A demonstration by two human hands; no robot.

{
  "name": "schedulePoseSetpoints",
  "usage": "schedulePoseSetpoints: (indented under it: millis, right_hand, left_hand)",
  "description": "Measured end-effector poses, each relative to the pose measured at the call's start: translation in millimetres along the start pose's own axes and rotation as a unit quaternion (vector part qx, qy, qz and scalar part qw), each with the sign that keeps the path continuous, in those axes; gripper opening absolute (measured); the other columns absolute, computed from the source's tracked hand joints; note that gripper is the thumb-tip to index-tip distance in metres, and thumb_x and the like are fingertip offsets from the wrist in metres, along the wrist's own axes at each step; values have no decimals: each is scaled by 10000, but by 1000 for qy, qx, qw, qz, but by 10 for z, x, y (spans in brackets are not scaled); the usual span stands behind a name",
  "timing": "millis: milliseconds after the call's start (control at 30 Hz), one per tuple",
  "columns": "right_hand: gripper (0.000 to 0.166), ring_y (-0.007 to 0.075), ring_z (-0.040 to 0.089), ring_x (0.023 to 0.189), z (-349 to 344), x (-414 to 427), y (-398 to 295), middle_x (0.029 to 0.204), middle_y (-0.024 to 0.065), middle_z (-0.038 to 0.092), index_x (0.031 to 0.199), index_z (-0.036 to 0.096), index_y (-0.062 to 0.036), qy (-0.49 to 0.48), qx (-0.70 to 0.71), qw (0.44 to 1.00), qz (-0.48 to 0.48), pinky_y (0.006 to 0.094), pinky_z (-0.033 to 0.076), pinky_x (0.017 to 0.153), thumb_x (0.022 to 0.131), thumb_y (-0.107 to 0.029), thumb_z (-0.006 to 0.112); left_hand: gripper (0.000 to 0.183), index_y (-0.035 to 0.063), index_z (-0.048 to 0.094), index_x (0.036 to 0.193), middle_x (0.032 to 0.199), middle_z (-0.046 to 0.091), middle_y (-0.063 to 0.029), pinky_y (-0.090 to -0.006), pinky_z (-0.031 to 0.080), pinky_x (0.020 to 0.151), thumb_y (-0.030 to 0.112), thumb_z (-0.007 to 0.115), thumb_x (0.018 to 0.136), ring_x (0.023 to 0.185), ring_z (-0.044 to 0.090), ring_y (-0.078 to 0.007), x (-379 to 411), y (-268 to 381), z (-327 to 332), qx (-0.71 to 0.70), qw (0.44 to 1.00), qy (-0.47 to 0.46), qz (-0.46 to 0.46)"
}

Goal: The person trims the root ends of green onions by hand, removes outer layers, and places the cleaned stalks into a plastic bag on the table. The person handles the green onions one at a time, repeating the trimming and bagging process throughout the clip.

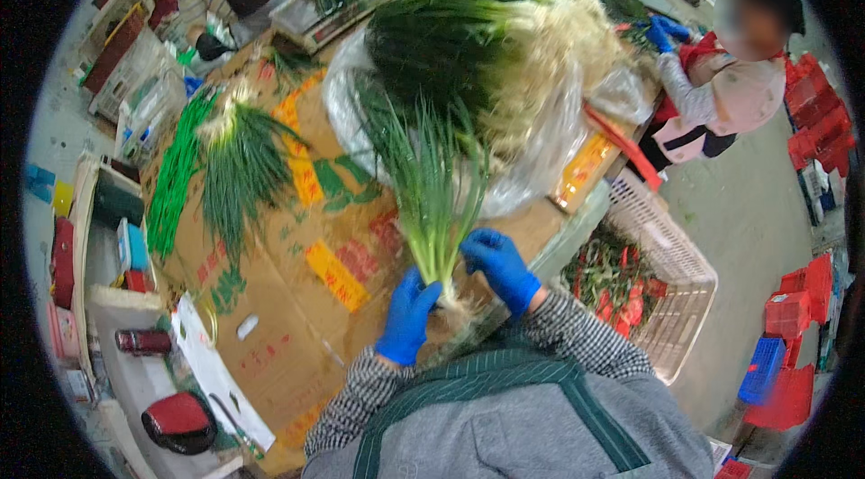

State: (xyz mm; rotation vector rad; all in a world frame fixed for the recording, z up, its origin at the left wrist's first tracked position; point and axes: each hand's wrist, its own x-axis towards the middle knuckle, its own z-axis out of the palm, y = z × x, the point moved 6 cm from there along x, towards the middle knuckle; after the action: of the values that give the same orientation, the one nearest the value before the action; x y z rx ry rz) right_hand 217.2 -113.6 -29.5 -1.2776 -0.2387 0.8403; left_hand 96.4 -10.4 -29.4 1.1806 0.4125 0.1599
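My left hand (409,317), in a blue glove, is closed around the white lower stems of a bunch of green onions (432,208), whose leaves fan away from me. Right beside the bunch is my right hand (500,269), also blue-gloved, with its fingers curled at the stems; whether it pinches a stalk cannot be told. Beyond them a large heap of green onions (446,46) lies on clear plastic sheeting (351,107), roots to the right. On the left lie a smaller bunch (246,168) and a bundle of bright green ties (177,175).
Cardboard (270,344) with orange tape covers the work table. A light plastic crate (682,290) with trimmings and red scraps stands at the right. A white sheet (216,371) lies at the left edge. Across the table are a person with dark gloves and another with blue gloves.
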Motion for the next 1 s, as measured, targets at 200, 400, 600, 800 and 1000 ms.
schedulePoseSetpoints:
  millis: [200,400,600,800,1000]
  right_hand:
    - [179,114,548,664,-166,-26,291,770,27,579,895,583,-16,19,-78,995,63,245,458,597,819,-178,596]
    - [296,149,582,655,167,-204,-58,758,66,607,1009,587,-28,-66,-277,951,-117,288,470,602,778,-201,648]
    - [278,338,588,766,261,-312,-8,846,176,606,1006,581,-63,-63,-477,869,-116,414,468,661,773,-214,577]
    - [200,366,571,746,245,-260,129,819,181,591,908,575,-53,-83,-471,865,-151,434,458,649,771,-198,560]
    - [193,371,568,762,349,-360,127,856,195,582,900,565,-48,-161,-526,826,-123,425,459,645,804,-212,531]
  left_hand:
    - [440,-18,442,1190,1107,543,-109,-309,459,832,1,555,766,965,554,-201,-1,-371,-104,-50,996,-1,-69]
    - [444,-19,445,1176,1084,547,-115,-305,441,852,-63,549,747,996,539,-202,-7,-277,-56,40,998,36,-11]
    - [533,-15,380,1249,1212,461,-149,-313,413,901,-79,545,746,1094,477,-222,-39,-170,-21,107,991,69,49]
    - [546,-23,365,1254,1227,451,-157,-311,415,904,-74,557,746,1107,472,-227,-48,-254,-25,87,994,57,39]
    - [382,-43,448,1136,1073,549,-139,-296,449,845,-65,535,764,977,550,-211,-54,-335,-104,38,997,61,-30]
